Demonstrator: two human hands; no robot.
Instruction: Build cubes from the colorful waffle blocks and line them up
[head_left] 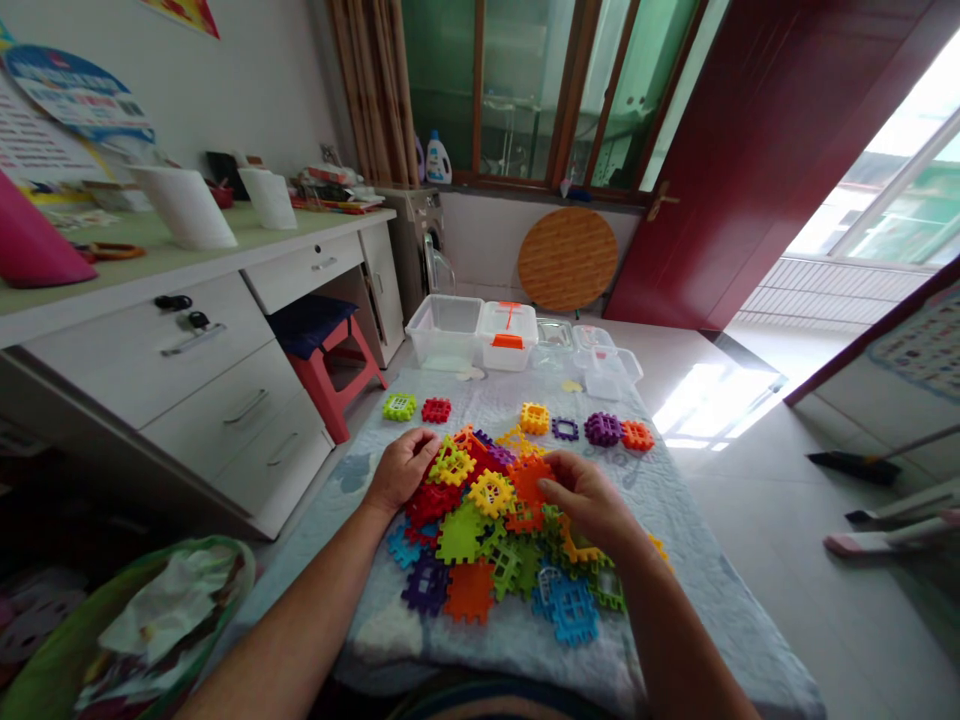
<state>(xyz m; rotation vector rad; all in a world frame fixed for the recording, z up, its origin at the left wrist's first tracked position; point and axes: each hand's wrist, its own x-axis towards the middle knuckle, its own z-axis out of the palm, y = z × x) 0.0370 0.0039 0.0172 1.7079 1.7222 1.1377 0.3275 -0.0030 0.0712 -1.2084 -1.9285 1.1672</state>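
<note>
A heap of colourful notched plastic building tiles (459,535) lies on the cloth-covered table between my hands. My right hand (592,497) grips an orange tile (529,480) between thumb and fingers at the heap's right side. At the upper left edge of the heap is my left hand (403,467), its fingers curled together beside a yellow-green tile (452,462); what they hold, if anything, cannot be made out. A yellow tile (492,494) rests on top, and blue tiles (574,610) lie at the near side.
Behind the heap stand stacks in a row: green (400,406), red (436,410), yellow (535,418), purple (603,429) and orange (637,435). A clear open bin (445,335) and a lidded box (507,340) are at the far edge. A waste basket (244,570) stands left.
</note>
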